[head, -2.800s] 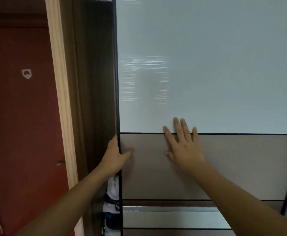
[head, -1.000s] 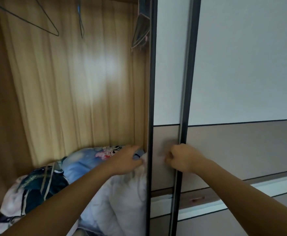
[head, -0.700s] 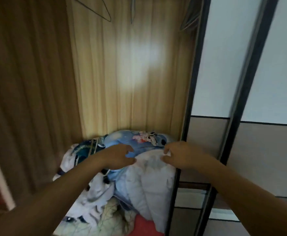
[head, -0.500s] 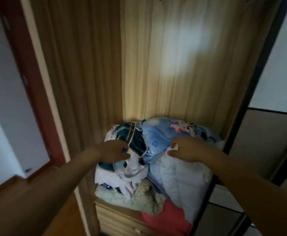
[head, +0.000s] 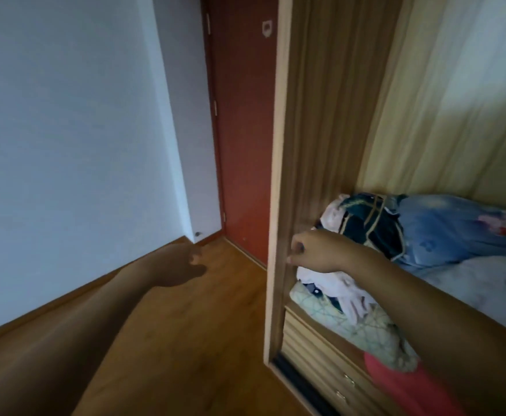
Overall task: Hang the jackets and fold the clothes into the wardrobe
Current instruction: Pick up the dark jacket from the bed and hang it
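Grips have come off the clothes pile (head: 443,232): left hand (head: 182,267) slack over the floor (head: 215,325), right hand (head: 317,250) curled on nothing.

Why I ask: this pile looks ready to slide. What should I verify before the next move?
1. Access: wardrobe open, clothes pile reachable: ok.
2. Free left hand: ok, holds nothing, over the floor.
3. Grip of right hand on a garment: cannot tell; fingers curled in front of the pile.
4. Pile contained: not ok; patterned cloth and red cloth overhang the drawers.
5. Hanger in view: not ok, none visible.
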The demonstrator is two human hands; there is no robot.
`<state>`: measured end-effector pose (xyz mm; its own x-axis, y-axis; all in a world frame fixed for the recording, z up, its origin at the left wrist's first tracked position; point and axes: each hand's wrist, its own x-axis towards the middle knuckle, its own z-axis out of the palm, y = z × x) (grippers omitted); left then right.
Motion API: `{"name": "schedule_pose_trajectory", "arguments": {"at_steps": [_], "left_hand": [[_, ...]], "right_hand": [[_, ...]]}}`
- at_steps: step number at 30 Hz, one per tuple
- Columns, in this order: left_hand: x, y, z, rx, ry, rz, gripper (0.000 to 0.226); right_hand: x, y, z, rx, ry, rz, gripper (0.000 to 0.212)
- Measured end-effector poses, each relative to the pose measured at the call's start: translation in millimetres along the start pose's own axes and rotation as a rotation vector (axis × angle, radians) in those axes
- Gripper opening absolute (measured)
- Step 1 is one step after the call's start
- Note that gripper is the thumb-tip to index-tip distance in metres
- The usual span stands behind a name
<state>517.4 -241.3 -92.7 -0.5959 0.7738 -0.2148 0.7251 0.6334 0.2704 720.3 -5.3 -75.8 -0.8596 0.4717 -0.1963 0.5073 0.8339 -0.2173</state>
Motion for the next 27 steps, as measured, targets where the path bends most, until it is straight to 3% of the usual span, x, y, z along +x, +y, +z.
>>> {"name": "schedule_pose_trajectory", "arguments": {"at_steps": [14, 21, 27], "left_hand": [[-188.5, -274.9, -3.3, -0.101, 0.024, -0.543, 0.059], [-256.1, -359.4, 15.1, -0.185, 0.116, -0.844, 0.061], [-249.2, -403.8, 17.7, -0.268, 0.152, -1.03, 0.061]], "right_hand": [[91.6, -342.2, 95.1, -0.173, -0.163, -0.533, 0.048], [133.2, -474.3, 135.7, -0.249, -0.253, -0.808, 0.046], [203.9, -542.2, 158.1, -0.307, -0.288, -0.977, 0.049]]}}
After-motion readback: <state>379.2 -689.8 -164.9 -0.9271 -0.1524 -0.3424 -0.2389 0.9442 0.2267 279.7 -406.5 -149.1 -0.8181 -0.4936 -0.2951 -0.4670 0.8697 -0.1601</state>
